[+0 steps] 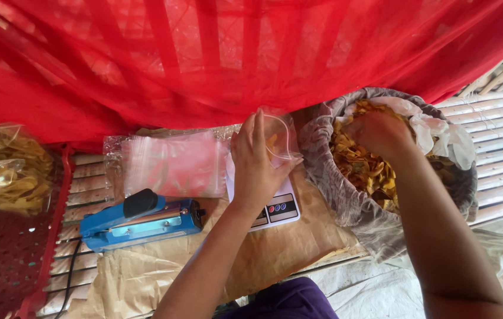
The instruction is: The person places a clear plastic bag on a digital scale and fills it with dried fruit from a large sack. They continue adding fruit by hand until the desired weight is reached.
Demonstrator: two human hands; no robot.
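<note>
— Holding what, over at the left hand (255, 168)?

— Pinching a small clear plastic bag (280, 137) open at its mouth, fingers closed on the film, thumb side toward the sack; a few yellow chips showing inside. Hovering right above the white digital scale (275, 208).

— And the right hand (378, 133)?

— Reaching down into the grey cloth sack (328, 159) just right of the scale, fingers curled among the yellow chips (363, 168); hard to tell whether closing on any or staying loose. White lining (440, 133) folding over the sack's far rim.

— Sitting on what, the scale?

— Resting on brown paper (275, 248) spread across a slatted bench (493, 130). Lying left of the scale, a blue heat sealer (142, 223) with a black handle, cord trailing off its left end. Lying behind the sealer, a stack of empty clear bags (168, 165).

— Farther left?

— Standing well left of the scale, a red perforated crate (9, 260), with filled chip bags (6, 171) on it. Hanging above everything, red netting (233, 53).
</note>
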